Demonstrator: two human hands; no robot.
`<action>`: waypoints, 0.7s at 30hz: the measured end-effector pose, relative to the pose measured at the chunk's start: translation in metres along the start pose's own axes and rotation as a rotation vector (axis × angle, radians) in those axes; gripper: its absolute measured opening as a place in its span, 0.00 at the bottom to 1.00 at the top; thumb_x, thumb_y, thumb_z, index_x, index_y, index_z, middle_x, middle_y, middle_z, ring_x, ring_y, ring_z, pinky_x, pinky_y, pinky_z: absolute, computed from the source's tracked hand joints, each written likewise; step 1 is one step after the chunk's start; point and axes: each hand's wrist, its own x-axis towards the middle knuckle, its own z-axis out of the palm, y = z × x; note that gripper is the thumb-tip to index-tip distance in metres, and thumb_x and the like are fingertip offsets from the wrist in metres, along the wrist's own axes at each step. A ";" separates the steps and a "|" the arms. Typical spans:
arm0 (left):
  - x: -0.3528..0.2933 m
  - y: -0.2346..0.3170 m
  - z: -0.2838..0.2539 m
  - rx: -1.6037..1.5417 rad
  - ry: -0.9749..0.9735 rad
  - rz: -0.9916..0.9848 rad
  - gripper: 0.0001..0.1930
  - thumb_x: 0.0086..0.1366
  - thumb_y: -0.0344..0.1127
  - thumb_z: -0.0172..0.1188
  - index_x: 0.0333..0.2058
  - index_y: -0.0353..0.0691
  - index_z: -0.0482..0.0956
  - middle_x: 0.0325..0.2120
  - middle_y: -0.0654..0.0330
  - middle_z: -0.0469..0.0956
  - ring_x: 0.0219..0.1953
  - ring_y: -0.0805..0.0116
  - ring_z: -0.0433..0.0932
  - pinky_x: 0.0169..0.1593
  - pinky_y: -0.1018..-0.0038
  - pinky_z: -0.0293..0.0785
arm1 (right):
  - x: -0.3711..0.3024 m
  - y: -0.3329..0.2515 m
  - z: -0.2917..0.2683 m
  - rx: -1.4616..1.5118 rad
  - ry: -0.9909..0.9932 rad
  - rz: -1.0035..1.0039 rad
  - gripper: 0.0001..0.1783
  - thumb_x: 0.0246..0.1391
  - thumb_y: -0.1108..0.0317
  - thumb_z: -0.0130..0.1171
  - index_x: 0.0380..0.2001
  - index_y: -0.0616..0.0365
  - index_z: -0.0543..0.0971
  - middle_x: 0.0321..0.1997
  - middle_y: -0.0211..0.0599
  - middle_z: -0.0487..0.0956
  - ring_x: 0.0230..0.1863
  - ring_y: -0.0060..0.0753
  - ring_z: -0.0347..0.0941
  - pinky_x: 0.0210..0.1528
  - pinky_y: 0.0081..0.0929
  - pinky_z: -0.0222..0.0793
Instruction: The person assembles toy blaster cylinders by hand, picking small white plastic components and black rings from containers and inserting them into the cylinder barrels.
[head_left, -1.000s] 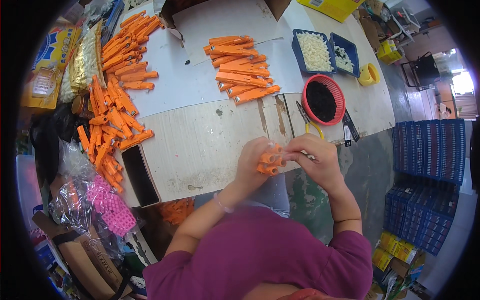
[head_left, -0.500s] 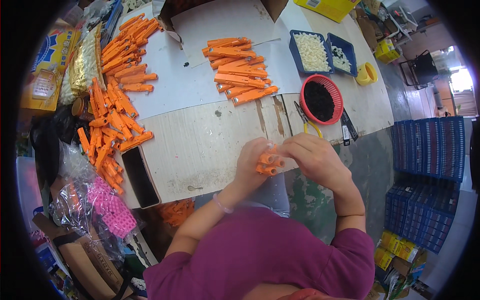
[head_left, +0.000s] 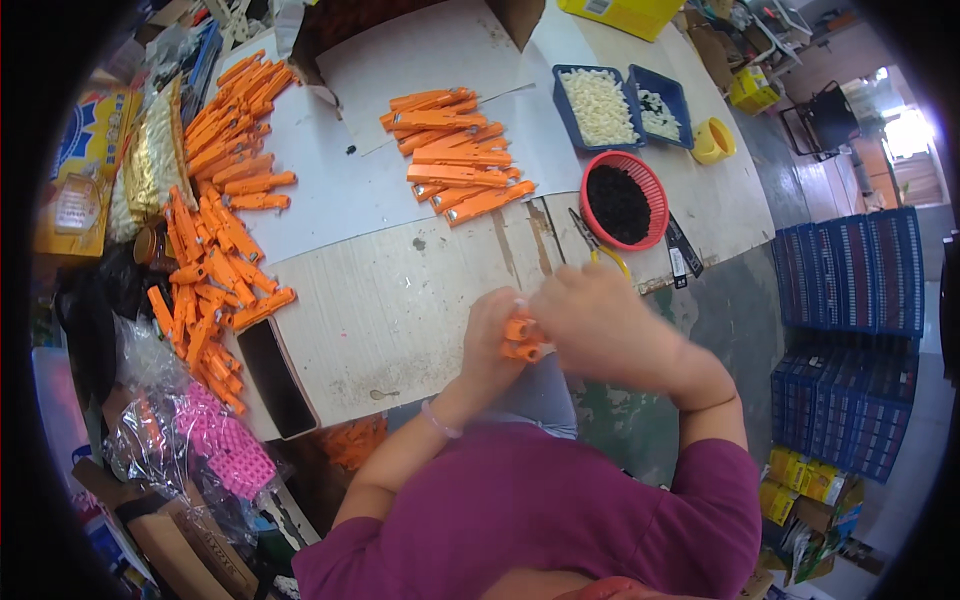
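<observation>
1. We see the left hand (head_left: 490, 348) with its fingers clamped on a small bunch of orange plastic tube-shaped pieces (head_left: 518, 350), held at the near edge of the pale, worn wooden bench (head_left: 370, 300).
2. The right hand (head_left: 592, 322) is blurred just right of the bunch; we cannot tell whether its fingers are together or apart.
3. Farther off, we see a stack of similar orange plastic pieces (head_left: 460, 176) mid-bench.
4. To the right, we find a round red plastic basket (head_left: 660, 205) holding black bits, beside yellow-handled metal pliers (head_left: 608, 256).
</observation>
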 end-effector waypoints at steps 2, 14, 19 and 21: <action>0.001 -0.003 -0.001 -0.039 0.037 -0.032 0.37 0.36 0.21 0.68 0.50 0.43 0.66 0.44 0.52 0.71 0.46 0.50 0.71 0.49 0.62 0.68 | 0.015 0.050 -0.007 0.238 -0.084 0.104 0.04 0.43 0.69 0.55 0.24 0.55 0.78 0.27 0.38 0.76 0.32 0.40 0.74 0.35 0.36 0.68; 0.006 0.000 -0.005 0.051 -0.047 0.003 0.33 0.48 0.22 0.66 0.53 0.41 0.63 0.46 0.51 0.70 0.45 0.53 0.72 0.47 0.68 0.71 | 0.043 0.242 0.061 0.139 0.334 0.799 0.19 0.50 0.53 0.56 0.28 0.59 0.81 0.30 0.49 0.80 0.36 0.51 0.77 0.40 0.43 0.70; 0.006 -0.003 -0.003 0.050 -0.046 0.033 0.33 0.48 0.23 0.67 0.53 0.42 0.63 0.46 0.50 0.70 0.45 0.53 0.73 0.47 0.67 0.72 | 0.033 0.216 0.053 0.300 0.504 0.754 0.17 0.55 0.58 0.51 0.31 0.63 0.76 0.29 0.51 0.78 0.33 0.48 0.75 0.38 0.37 0.68; 0.006 -0.003 0.000 0.037 -0.043 0.038 0.33 0.48 0.23 0.67 0.53 0.42 0.63 0.46 0.50 0.70 0.45 0.52 0.73 0.47 0.67 0.72 | 0.017 0.176 0.031 0.568 0.512 0.650 0.14 0.58 0.62 0.49 0.31 0.64 0.73 0.28 0.48 0.75 0.32 0.43 0.73 0.36 0.31 0.66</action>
